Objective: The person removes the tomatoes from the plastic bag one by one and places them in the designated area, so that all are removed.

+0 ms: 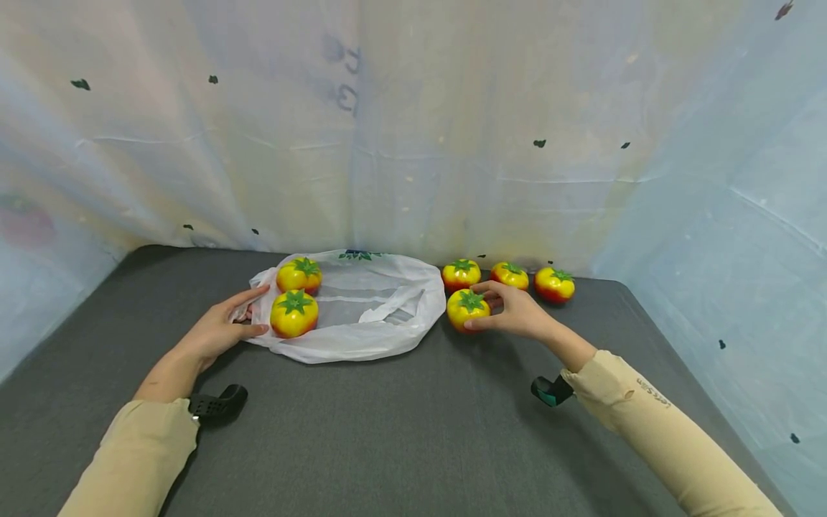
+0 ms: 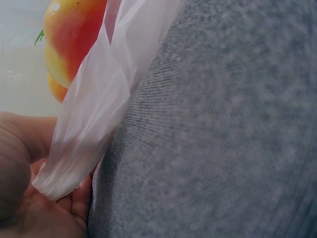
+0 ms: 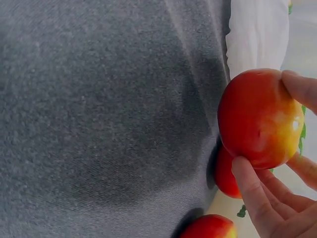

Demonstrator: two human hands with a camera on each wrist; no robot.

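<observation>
A white plastic bag [image 1: 362,352] lies spread on the dark table, its mouth wide. Two yellow-red tomatoes with green star-shaped tops, a front tomato [image 1: 293,314] and a back tomato [image 1: 299,275], sit at its left end. My left hand [image 1: 222,327] grips the bag's gathered end, which runs into the palm in the left wrist view, fingers curled under it. At the bag's right edge, my right hand [image 1: 513,310] pinches another tomato [image 3: 260,116] between thumb and fingertips. That tomato is raised off the cloth in the right wrist view.
Behind the right hand, a row of three more tomatoes stands along the back: a left one [image 1: 461,275], a middle one [image 1: 509,276] and a right one [image 1: 553,285]. A pale printed sheet [image 1: 413,143] hangs behind the table [image 1: 388,445] and down its sides.
</observation>
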